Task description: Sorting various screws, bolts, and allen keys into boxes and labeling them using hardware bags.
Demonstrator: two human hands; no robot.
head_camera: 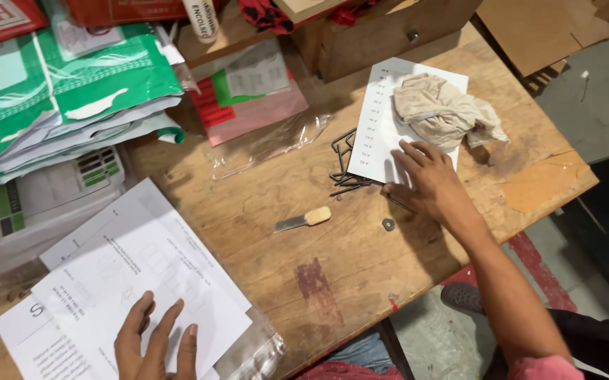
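Currently left hand (153,345) flat, open on printed sheets (142,274); right hand (428,183) open, pressing white sheet (378,119) beside wires (347,165).

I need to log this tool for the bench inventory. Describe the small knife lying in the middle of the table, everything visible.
The small knife has a short, flat, grey metal blade with a blunt-looking end and a stubby, rounded handle of pale wood. It lies flat on the bare, worn wooden table, blade pointing left and slightly down, handle to the right. Nothing touches it: the right hand rests apart on a white sheet to its right, the left hand on papers lower left. The edge's sharpness cannot be judged.
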